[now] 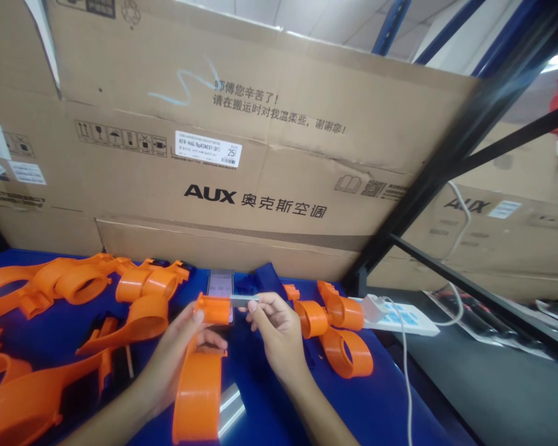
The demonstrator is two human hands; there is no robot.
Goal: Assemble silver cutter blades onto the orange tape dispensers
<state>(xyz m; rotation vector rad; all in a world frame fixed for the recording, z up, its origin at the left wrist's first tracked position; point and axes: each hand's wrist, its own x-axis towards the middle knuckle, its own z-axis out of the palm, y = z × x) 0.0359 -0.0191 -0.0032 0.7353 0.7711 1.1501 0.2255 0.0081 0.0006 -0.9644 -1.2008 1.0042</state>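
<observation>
My left hand [174,350] is closed around the upper end of an orange plastic part [198,396], whose wide band hangs below the fingers. At its top is a small orange sleeve, level with the thumb. My right hand [279,337] pinches the free end of a grey strip with fine teeth along its upper edge [243,301]. The strip's other end meets the right side of the orange sleeve; how far it goes in cannot be seen. Behind the hands lies a phone [220,285] with its screen lit, partly covered by the orange part.
Several similar orange looped parts [142,319] lie on the blue table cover [270,415] at left, and more orange loops [348,353] at right. A white power strip [400,317] with a cable sits beyond them. A large cardboard sheet [260,248] and a black metal frame [428,148] stand behind.
</observation>
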